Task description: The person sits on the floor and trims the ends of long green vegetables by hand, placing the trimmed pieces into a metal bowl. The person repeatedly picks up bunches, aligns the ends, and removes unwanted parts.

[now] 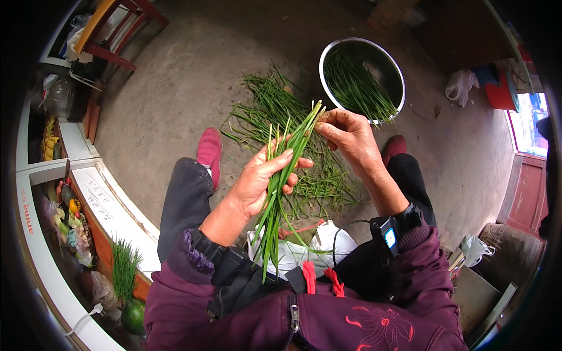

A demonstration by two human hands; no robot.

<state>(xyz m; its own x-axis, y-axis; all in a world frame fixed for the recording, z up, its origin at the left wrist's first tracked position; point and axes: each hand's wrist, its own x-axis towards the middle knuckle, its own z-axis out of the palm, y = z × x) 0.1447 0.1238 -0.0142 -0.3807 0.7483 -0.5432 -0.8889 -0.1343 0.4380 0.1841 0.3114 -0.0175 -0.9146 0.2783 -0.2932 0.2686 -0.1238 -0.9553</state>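
A bunch of long green garlic chives [278,193] lies across my left hand [259,177], whose thumb presses it against the fingers. Its pale cut ends point up and to the right, and the leaves hang down toward my lap. My right hand [349,136] pinches at those pale ends with thumb and index finger; what exactly sits between the fingertips is too small to tell. Beneath my hands, a loose heap of chives [276,98] and scattered trimmings [325,186] cover the floor. Beyond my right hand stands a round metal basin [401,72] with more chives [355,81] inside.
At left, a white-edged shelf [123,210] holds vegetables, another chive bunch [125,267] and a watermelon [134,316]. A wooden chair [109,52] stands upper left. A red bucket [500,94] is at right. Between my feet lies a white bag [336,239].
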